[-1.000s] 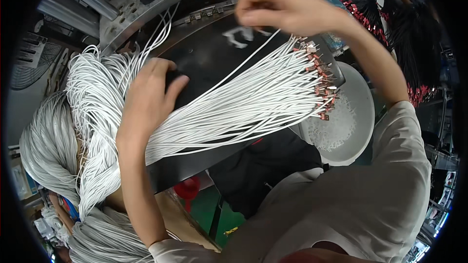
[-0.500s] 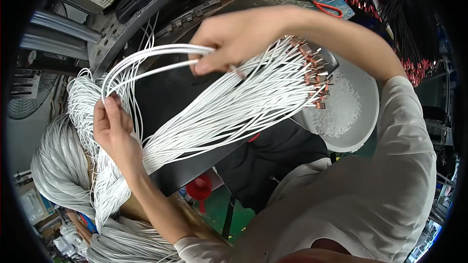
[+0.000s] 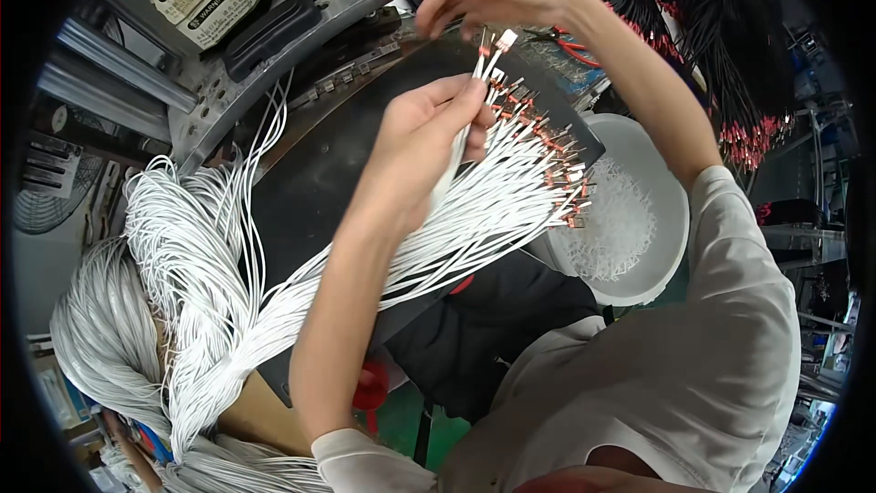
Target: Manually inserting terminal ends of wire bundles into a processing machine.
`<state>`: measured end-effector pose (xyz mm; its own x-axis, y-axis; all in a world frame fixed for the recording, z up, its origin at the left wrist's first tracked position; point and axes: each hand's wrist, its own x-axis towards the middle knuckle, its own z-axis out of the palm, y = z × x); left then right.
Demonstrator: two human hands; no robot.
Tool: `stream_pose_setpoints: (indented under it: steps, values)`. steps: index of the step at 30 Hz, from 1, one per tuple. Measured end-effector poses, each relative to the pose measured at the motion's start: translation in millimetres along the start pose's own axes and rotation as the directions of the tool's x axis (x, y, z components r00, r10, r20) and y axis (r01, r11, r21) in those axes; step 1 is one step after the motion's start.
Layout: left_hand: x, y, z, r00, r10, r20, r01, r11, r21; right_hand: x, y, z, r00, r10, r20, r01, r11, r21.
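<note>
Several white cables point(image 3: 481, 64) stand up from the person's left hand point(image 3: 429, 123), pinched between thumb and fingers just below their tips, over the black work surface point(image 3: 315, 164). At least 1 tip is pale and blocky; another is reddish. The left hand is closed around them. Just above the tips, the right hand point(image 3: 484, 2) is loosely open, its fingers a little bent and apparently holding nothing; whether a fingertip touches a cable cannot be told.

Beneath the left hand, the larger white bundle point(image 3: 456, 237) fans across the surface, its reddish, bare-pinned ends toward the right. Beside those ends sits a white tub point(image 3: 673, 219) with small translucent pieces point(image 3: 611, 233) in it. To the left, the bundle runs into a tangled white heap point(image 3: 178, 228), next to a thick greyish coil point(image 3: 100, 329). Farther off hang black cables with red ends point(image 3: 735, 46).
</note>
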<state>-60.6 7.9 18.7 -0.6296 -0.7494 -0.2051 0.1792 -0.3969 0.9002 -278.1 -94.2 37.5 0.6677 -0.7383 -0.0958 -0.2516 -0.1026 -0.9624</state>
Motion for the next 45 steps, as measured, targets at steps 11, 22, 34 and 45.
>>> stream_pose_setpoints:
  steps: [11, 22, 34, 45]
  values:
    - [-52, -6, -69, 0.955, 0.001, -0.298, 0.017, 0.998, 0.058, 79, 32, 73, 0.967, -0.169, -0.191, -0.079, 0.514, -0.854]
    - [-48, -13, -71, 0.934, 0.052, -0.354, -0.036, 0.998, 0.051, 49, 14, 88, 0.991, -0.056, -0.121, -0.059, 0.63, -0.774]
    - [-40, -26, -64, 0.901, 0.165, -0.402, -0.105, 0.98, 0.167, 45, 24, 109, 0.979, 0.141, -0.144, -0.09, 0.945, 0.315]
    - [-45, -14, -70, 0.859, 0.08, -0.506, 0.012, 0.984, 0.177, 39, 15, 106, 0.965, 0.162, -0.206, -0.125, 0.976, 0.181]
